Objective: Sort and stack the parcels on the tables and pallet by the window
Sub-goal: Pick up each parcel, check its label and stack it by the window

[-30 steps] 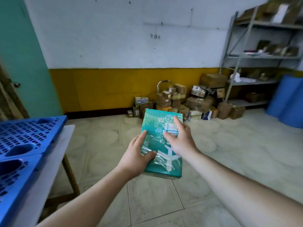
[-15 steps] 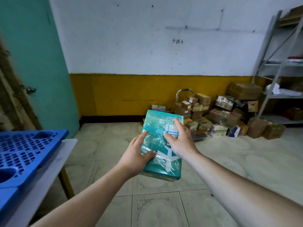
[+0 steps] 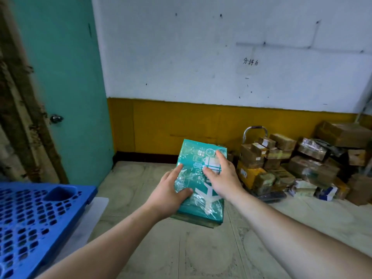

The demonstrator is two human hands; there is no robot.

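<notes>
I hold a teal parcel (image 3: 196,158), wrapped in shiny plastic with white printed icons, out in front of me above the floor. My left hand (image 3: 171,193) grips its left edge with the thumb on top. My right hand (image 3: 220,179) lies flat over its upper face, fingers spread toward the far end. A blue perforated plastic pallet (image 3: 30,222) lies on a white table (image 3: 88,218) at the lower left.
A heap of brown cardboard parcels (image 3: 302,164) sits on the floor against the yellow-and-white wall at right, with a small hand trolley (image 3: 254,131) among them. A teal door (image 3: 60,87) stands at left. Pale tiled floor (image 3: 201,248) lies below my arms.
The view has swung left: the shelving has left the frame, the parcel heap has slid right, and the teal door and pallet fill more of the left. Both hands keep their hold.
</notes>
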